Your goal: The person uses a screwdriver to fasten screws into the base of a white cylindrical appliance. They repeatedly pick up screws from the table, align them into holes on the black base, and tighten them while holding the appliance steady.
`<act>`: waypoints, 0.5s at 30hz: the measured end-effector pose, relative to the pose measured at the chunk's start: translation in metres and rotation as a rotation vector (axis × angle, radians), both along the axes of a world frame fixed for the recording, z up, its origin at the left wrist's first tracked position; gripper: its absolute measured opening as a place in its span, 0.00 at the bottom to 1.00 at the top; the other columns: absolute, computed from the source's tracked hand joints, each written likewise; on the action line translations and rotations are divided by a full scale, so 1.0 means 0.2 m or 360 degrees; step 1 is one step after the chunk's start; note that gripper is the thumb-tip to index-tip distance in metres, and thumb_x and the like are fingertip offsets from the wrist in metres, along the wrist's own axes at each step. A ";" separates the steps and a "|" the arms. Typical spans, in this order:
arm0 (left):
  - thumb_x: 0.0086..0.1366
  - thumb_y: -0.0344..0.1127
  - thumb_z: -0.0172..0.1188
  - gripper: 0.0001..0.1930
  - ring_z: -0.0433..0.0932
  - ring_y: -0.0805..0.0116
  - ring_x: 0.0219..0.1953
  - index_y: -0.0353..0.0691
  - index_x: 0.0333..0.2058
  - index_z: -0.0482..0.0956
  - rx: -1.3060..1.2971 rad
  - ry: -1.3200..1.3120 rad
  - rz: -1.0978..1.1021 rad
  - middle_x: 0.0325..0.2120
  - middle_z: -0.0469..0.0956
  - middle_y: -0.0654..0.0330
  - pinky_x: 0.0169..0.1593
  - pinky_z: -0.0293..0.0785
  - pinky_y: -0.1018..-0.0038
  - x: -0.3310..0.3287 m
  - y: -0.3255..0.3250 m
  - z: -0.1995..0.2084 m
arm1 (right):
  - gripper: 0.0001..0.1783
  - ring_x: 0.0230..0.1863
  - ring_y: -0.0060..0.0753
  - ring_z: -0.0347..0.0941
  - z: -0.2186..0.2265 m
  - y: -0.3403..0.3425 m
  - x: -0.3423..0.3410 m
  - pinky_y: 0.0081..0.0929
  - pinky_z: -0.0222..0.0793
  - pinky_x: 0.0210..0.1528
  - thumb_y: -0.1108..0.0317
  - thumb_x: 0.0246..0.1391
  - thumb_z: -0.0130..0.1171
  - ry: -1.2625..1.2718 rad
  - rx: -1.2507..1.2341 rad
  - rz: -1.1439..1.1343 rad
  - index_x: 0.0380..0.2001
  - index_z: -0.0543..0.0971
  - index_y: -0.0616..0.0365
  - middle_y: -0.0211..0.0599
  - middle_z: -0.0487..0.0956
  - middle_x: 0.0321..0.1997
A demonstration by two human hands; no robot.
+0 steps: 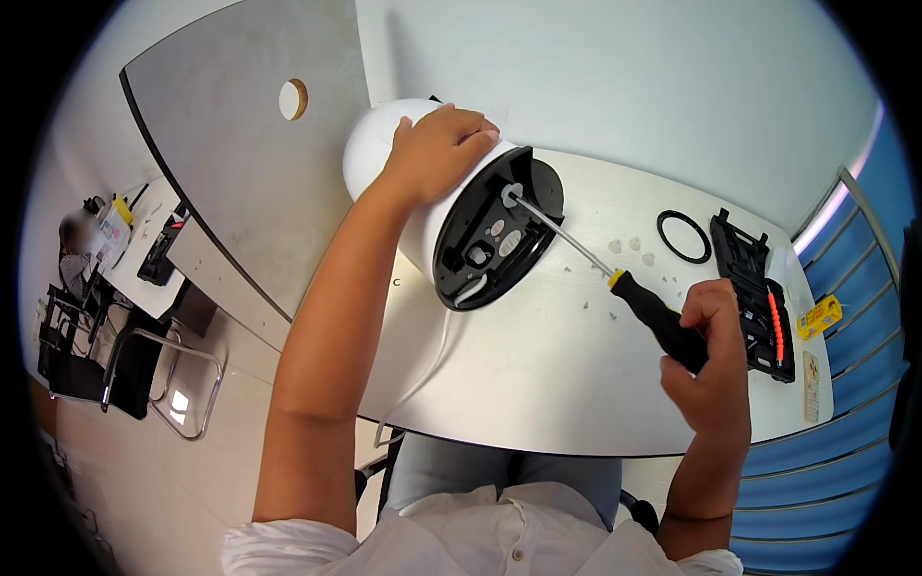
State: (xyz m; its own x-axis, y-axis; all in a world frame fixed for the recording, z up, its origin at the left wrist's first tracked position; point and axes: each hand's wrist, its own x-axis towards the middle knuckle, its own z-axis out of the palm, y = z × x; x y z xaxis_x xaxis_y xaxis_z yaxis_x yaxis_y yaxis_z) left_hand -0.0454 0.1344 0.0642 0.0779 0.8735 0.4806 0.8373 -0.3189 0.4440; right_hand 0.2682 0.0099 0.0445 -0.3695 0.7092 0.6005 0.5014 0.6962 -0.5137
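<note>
Screwdriver with a ridged black handle, yellow collar and long steel shaft (658, 317) sits in the person's right hand (709, 350), right of and nearer than a large rounded appliance of glossy white plastic (437, 213), the landmark here. The right fingers are wrapped closed about the handle; the shaft's tip meets a pale round spot on the appliance's black oval base (459, 240). The appliance lies tipped on a white tabletop (538, 394), base facing right, a white cord (444, 350) trailing from it toward the person. On its upper side rests the left hand (437, 154), fingers spread and curved over the shell, not closed round it; some fingertips are hidden.

The shell looks stiff, smooth, fairly slippery and apt to roll; its weight is hard to judge. A broad palm near the base rim seems the surest hold, clear of the recessed fittings.

Right of the appliance lie small screws (586, 305), translucent bits (634, 245) and a flat black ring (662, 230); farther right, an open black tool case (740, 254). Far left of it, someone sits at another table.
</note>
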 end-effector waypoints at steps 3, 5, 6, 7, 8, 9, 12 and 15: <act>0.62 0.48 0.43 0.18 0.67 0.61 0.53 0.46 0.38 0.79 -0.0061 0.0057 0.0069 0.41 0.75 0.59 0.62 0.39 0.41 0.05 -0.05 0.03 | 0.21 0.37 0.30 0.67 -0.06 0.05 0.12 0.22 0.67 0.40 0.82 0.33 0.59 0.0285 -0.0112 0.0060 0.36 0.69 0.61 0.40 0.66 0.40; 0.62 0.47 0.41 0.19 0.67 0.62 0.52 0.45 0.38 0.78 -0.0047 0.0119 0.0127 0.42 0.75 0.59 0.61 0.42 0.40 0.10 -0.05 0.03 | 0.16 0.42 0.30 0.70 -0.13 0.09 0.19 0.22 0.69 0.43 0.74 0.46 0.61 0.0387 -0.0012 0.0066 0.40 0.72 0.64 0.43 0.70 0.43; 0.62 0.47 0.40 0.19 0.66 0.61 0.53 0.45 0.38 0.78 -0.0066 0.0126 0.0133 0.42 0.75 0.58 0.61 0.42 0.40 0.11 -0.05 0.04 | 0.15 0.42 0.30 0.70 -0.18 0.09 0.20 0.22 0.69 0.43 0.71 0.48 0.60 0.0496 -0.0086 0.0017 0.40 0.72 0.64 0.44 0.70 0.43; 0.62 0.47 0.40 0.19 0.66 0.60 0.54 0.45 0.37 0.78 -0.0083 0.0133 0.0136 0.42 0.75 0.58 0.61 0.42 0.40 0.13 -0.06 0.05 | 0.15 0.43 0.30 0.70 -0.22 0.08 0.20 0.22 0.70 0.43 0.67 0.51 0.59 0.0606 -0.0158 -0.0034 0.40 0.73 0.64 0.44 0.71 0.43; 0.62 0.47 0.40 0.19 0.65 0.58 0.55 0.45 0.37 0.78 -0.0100 0.0139 0.0136 0.42 0.75 0.57 0.61 0.42 0.39 0.15 -0.05 0.06 | 0.15 0.43 0.30 0.70 -0.25 0.09 0.20 0.22 0.70 0.43 0.64 0.54 0.57 0.0715 -0.0229 -0.0088 0.40 0.73 0.64 0.45 0.71 0.43; 0.63 0.47 0.39 0.19 0.64 0.56 0.57 0.44 0.37 0.78 -0.0082 0.0134 0.0141 0.43 0.75 0.56 0.61 0.41 0.39 0.16 -0.05 0.06 | 0.18 0.40 0.28 0.70 -0.28 0.10 0.20 0.21 0.69 0.40 0.58 0.59 0.51 0.0613 -0.0093 -0.0146 0.41 0.72 0.64 0.46 0.72 0.43; 0.64 0.47 0.39 0.20 0.60 0.54 0.61 0.43 0.39 0.77 -0.0036 0.0116 0.0166 0.45 0.74 0.57 0.62 0.40 0.40 0.17 -0.04 0.04 | 0.17 0.37 0.24 0.69 -0.26 0.20 0.20 0.18 0.68 0.36 0.63 0.56 0.53 0.0602 0.0193 -0.0025 0.44 0.68 0.62 0.46 0.70 0.45; 0.64 0.47 0.42 0.21 0.55 0.57 0.65 0.41 0.46 0.75 -0.0037 0.0095 0.0142 0.52 0.72 0.59 0.65 0.36 0.48 0.15 -0.05 0.03 | 0.27 0.37 0.25 0.64 -0.20 0.22 0.25 0.18 0.66 0.37 0.80 0.39 0.57 0.0313 0.0257 0.0006 0.44 0.62 0.56 0.44 0.60 0.53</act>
State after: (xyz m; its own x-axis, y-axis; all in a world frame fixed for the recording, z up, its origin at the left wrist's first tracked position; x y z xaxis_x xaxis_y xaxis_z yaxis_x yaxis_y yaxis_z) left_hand -0.0152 0.1235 0.0707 0.0273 0.8892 0.4567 0.8871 -0.2321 0.3990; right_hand 0.3175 0.0540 0.0037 -0.2368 0.5971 0.7664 0.4000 0.7788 -0.4832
